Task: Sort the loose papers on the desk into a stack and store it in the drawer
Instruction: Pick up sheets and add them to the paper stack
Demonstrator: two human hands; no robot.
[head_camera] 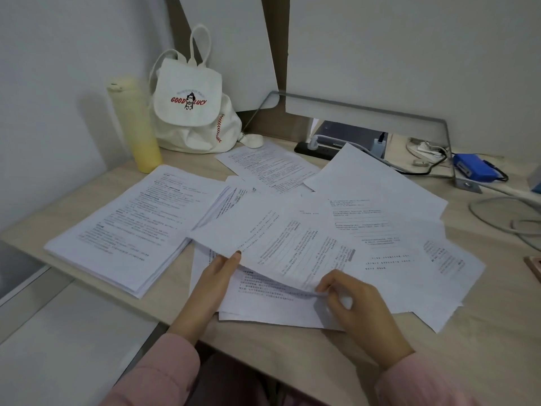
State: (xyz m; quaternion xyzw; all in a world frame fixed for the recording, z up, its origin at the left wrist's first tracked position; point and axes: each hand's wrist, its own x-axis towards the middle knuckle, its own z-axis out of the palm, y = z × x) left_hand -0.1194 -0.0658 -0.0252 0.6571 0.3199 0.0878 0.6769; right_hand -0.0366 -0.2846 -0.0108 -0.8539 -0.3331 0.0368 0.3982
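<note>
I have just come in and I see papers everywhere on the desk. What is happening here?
A person in pink sleeves is sorting printed papers at a desk. The left hand and the right hand both hold one printed sheet by its near edge, raised a little above the loose papers spread across the middle and right. A thicker stack already lies on the left side of the desk. Nothing shows the stack stored yet.
</note>
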